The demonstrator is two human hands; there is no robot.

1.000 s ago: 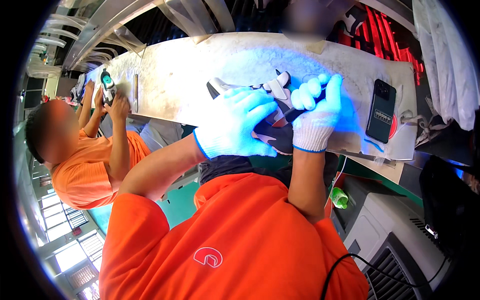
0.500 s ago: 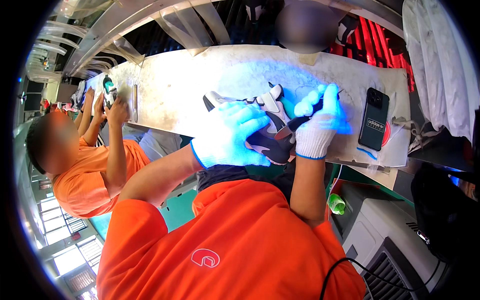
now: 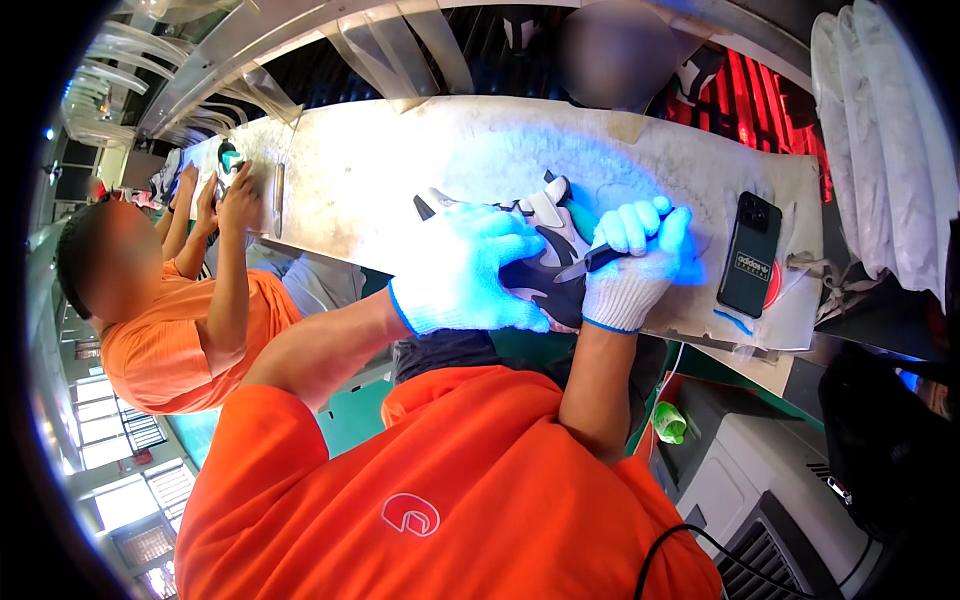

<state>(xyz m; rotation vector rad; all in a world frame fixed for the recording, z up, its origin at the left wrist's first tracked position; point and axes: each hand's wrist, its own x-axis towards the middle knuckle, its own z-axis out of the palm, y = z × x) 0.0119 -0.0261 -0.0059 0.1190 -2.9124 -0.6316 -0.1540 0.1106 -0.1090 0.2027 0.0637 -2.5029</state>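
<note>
Leftmost, a co-worker [image 3: 180,345] in an orange shirt sits at the long worktable [image 3: 350,165], both arms raised, holding a small dark item with teal [image 3: 229,158] above its far end; next to those arms a thin, long-handled tool [image 3: 279,200] lies on the pale, stained top, well apart from the wearer's work; towards the middle the left hand [image 3: 465,268], in a white glove tinted blue by the light, is clamped on a grey and white shoe [image 3: 548,255], fingers across its upper side and thumb along the near side; the shoe lies at the table's near edge, between the two hands, its strap end pointing away from the wearer; just right of it the right hand [image 3: 638,258], gloved likewise, is closed firmly around the dark handle of a knife [image 3: 574,271], whose blade points left over the shoe's dark panel, though at this angle I cannot tell whether its tip touches the material; the two hands are near each other but apart; below the table edge is a green and white container [image 3: 669,424]; farther right lie a short blue strip [image 3: 733,321], a black phone [image 3: 748,255] and, partly covered by it, a red round item [image 3: 774,287]; white cloth [image 3: 885,150] hangs at the far right.
</note>
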